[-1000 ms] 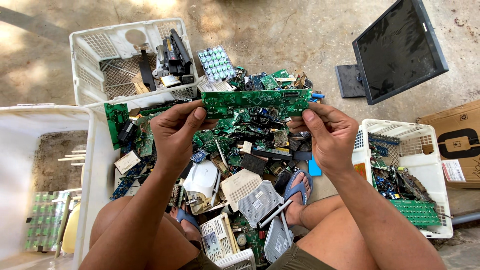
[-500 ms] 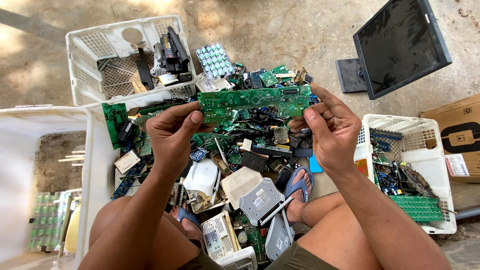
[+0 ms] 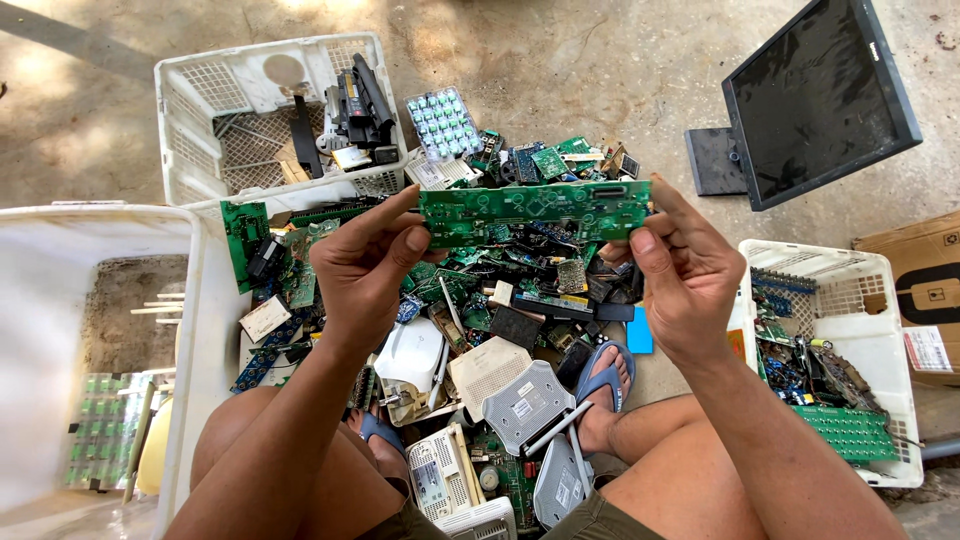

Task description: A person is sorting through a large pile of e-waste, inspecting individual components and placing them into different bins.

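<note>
From the head camera we see a long green circuit board [image 3: 535, 212] held level above a heap of scrap electronics [image 3: 500, 300] on the concrete floor [image 3: 600, 60]. Our left hand [image 3: 365, 268] grips the board's left end, fingers [image 3: 385, 215] clenched on it with the thumb underneath. Our right hand [image 3: 685, 275] pinches the right end the same way. A white plastic crate [image 3: 190, 110] with dark parts stands beyond the heap. A second white crate [image 3: 880, 300] holding boards sits just beside our right forearm. A flat black monitor [image 3: 815, 95] lies on the floor farther right.
</note>
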